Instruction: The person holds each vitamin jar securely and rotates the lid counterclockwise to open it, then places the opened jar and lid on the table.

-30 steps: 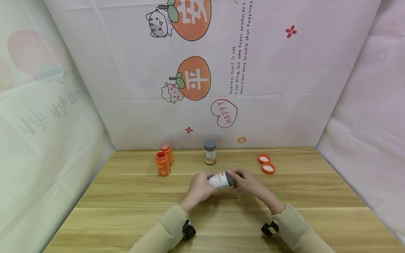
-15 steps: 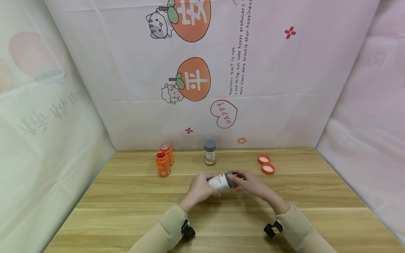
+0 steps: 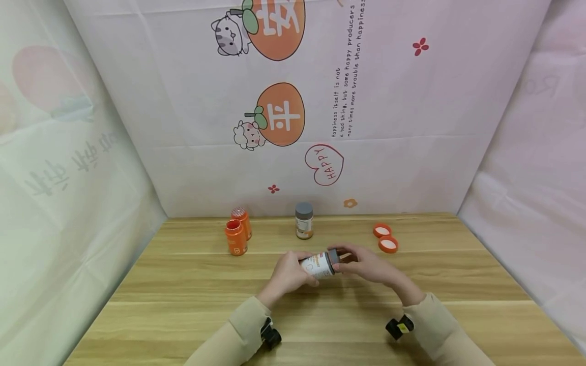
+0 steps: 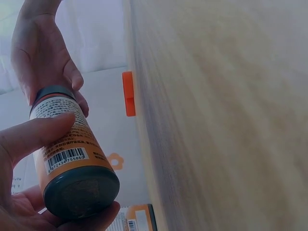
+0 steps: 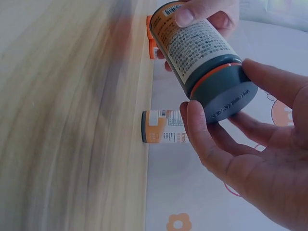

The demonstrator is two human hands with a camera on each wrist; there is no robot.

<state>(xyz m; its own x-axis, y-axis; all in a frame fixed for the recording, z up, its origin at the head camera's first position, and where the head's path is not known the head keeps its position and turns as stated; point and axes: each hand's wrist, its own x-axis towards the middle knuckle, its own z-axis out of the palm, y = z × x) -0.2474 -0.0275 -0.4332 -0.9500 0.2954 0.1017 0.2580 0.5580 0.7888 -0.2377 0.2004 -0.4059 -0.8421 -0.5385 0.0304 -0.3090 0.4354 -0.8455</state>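
Observation:
A white-and-orange bottle (image 3: 317, 266) with a dark grey cap (image 3: 334, 257) is held tilted above the table, its cap end toward the right. My left hand (image 3: 289, 274) grips the body, the thumb lying across the label in the left wrist view. At the cap end is my right hand (image 3: 370, 265), its thumb and fingertips pinching the cap's rim. Seen from the right wrist, an orange band shows between the cap (image 5: 228, 94) and the bottle's dark shoulder. Whether the cap is loose I cannot tell.
A similar grey-capped bottle (image 3: 304, 223) stands upright near the back cloth. Left of it are two uncapped orange bottles, a front one (image 3: 236, 239) and a rear one (image 3: 242, 219). Two orange lids, one behind (image 3: 382, 230) and one nearer (image 3: 388, 244), lie at the back right.
The right hand has shifted slightly right, its fingers now spread wider at the cap's edge. More of the cap shows. The left hand and bottle have barely moved.

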